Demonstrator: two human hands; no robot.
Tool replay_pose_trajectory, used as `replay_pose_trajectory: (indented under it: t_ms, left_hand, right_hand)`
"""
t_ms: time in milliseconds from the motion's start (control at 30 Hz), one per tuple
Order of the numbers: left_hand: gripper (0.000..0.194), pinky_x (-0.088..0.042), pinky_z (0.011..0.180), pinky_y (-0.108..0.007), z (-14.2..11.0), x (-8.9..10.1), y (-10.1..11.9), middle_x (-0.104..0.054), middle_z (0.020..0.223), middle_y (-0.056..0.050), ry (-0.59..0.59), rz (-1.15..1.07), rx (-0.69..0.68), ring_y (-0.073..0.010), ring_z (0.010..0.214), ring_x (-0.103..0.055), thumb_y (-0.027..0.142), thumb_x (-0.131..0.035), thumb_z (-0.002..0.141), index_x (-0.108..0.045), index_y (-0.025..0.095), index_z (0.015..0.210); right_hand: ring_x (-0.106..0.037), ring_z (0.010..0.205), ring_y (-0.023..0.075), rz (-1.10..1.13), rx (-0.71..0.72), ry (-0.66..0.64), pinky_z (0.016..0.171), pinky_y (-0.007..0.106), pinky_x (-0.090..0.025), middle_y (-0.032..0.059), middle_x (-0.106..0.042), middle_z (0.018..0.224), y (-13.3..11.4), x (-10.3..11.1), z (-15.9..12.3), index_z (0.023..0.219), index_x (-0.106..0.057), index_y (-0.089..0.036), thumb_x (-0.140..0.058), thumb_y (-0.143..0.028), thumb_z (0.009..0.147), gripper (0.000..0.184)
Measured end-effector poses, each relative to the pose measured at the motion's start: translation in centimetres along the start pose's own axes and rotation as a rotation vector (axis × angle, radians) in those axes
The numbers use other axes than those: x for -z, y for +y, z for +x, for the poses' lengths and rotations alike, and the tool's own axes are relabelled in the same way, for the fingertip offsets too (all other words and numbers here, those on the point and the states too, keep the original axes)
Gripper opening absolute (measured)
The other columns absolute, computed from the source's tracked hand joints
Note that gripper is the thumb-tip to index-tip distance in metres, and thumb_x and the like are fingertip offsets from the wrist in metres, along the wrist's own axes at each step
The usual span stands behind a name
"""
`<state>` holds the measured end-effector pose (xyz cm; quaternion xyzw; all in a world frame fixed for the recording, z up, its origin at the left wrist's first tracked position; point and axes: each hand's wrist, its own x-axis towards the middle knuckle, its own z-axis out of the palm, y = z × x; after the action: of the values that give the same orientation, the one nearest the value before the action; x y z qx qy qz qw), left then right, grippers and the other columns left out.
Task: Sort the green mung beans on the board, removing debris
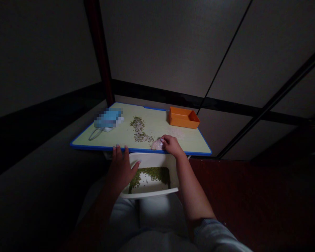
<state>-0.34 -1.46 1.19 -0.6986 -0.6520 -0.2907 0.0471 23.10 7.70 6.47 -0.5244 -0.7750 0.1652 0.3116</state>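
My right hand (171, 144) is closed, its fingertips pinching a thin piece of clear plastic (156, 145) at the table's front edge. Left of the plastic, small green grains mixed with pale bits (139, 130) lie in a loose pile on the light table top (115, 137). My left hand (121, 168) has its fingers spread, the tips by the table's blue edge and the thumb over the white tub (149, 159). This tub sits at my lap, below the table edge. More green grains (156, 172) cover part of its floor.
An orange open box (183, 120) stands at the table's back right. On the left of the table lies a blurred blue item (108, 118) with a grey loop (96, 133). Panelled walls (157, 45) close in behind and at the left.
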Motion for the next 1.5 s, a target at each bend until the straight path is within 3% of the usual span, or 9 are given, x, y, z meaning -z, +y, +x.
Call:
replay_pose_trajectory:
  t_ms: [133,333,967,1167,1500]
  left_hand:
    - [0.080,-0.028,0.110,-0.057,0.1,0.0,0.0,-0.021,0.149,-0.035,0.001,0.000,0.007,-0.0440,0.142,-0.014,0.049,-0.052,0.080,-0.035,-0.003,0.137]
    - [0.079,-0.029,0.110,-0.056,0.0,-0.1,0.0,-0.020,0.150,-0.034,0.013,-0.004,0.000,-0.0431,0.143,-0.013,0.049,-0.051,0.080,-0.035,-0.002,0.138]
    - [0.078,-0.029,0.110,-0.057,0.0,-0.1,0.0,-0.019,0.151,-0.032,0.027,-0.034,0.011,-0.0424,0.143,-0.013,0.050,-0.050,0.080,-0.036,0.000,0.138]
    - [0.080,-0.027,0.111,-0.055,0.1,0.1,0.1,-0.021,0.150,-0.034,-0.017,-0.021,0.030,-0.0440,0.142,-0.014,0.050,-0.050,0.079,-0.035,-0.003,0.137]
    - [0.079,-0.029,0.110,-0.055,0.1,-0.2,0.0,-0.021,0.150,-0.033,0.000,-0.008,0.020,-0.0434,0.143,-0.015,0.049,-0.051,0.079,-0.035,-0.002,0.138]
  right_hand:
    - [-0.057,0.080,0.0163,0.056,0.033,0.005,0.080,0.029,-0.041,0.0007,-0.065,0.082,0.4,-0.1,0.0,0.087,-0.066,-0.021,-0.051,-0.021,0.086,0.015]
    - [-0.056,0.085,0.0174,0.070,0.018,0.121,0.081,0.029,-0.042,0.0020,-0.065,0.081,1.0,-0.5,0.2,0.087,-0.065,-0.021,-0.048,-0.022,0.087,0.017]
    - [-0.059,0.084,0.0162,0.064,0.093,0.006,0.081,0.027,-0.043,0.0027,-0.069,0.086,-0.5,-0.3,-0.1,0.091,-0.069,-0.020,-0.051,-0.022,0.088,0.019]
    - [-0.061,0.085,0.0159,0.144,0.080,0.045,0.079,0.026,-0.045,0.0023,-0.069,0.087,-0.1,-0.8,0.0,0.091,-0.068,-0.020,-0.047,-0.022,0.090,0.021]
    - [-0.058,0.084,0.0158,0.019,0.134,0.029,0.080,0.026,-0.042,0.0033,-0.069,0.089,-1.5,-1.2,0.3,0.097,-0.069,-0.020,-0.050,-0.020,0.090,0.020]
